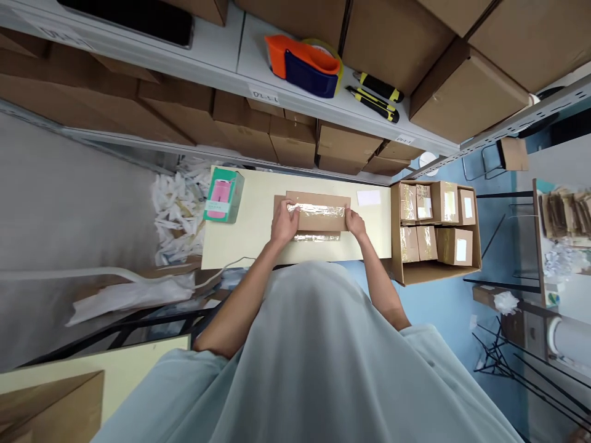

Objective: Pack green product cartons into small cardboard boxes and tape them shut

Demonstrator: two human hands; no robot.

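A brown cardboard box is between my two hands over the cream table, with a strip of shiny transparent tape across its face. My left hand grips its left end, thumb on the face and fingers around the edge. At the right end, my right hand is closed on the box's edge. Beneath its near side another taped cardboard surface shows; whether it belongs to the same box I cannot tell. On the table's left stands a green box with a pink picture. A small white paper lies right of the held box.
A large carton holding several small taped boxes stands right of the table. Above the back edge runs a shelf with a tape dispenser, utility knives and cartons. Shredded paper is heaped at left.
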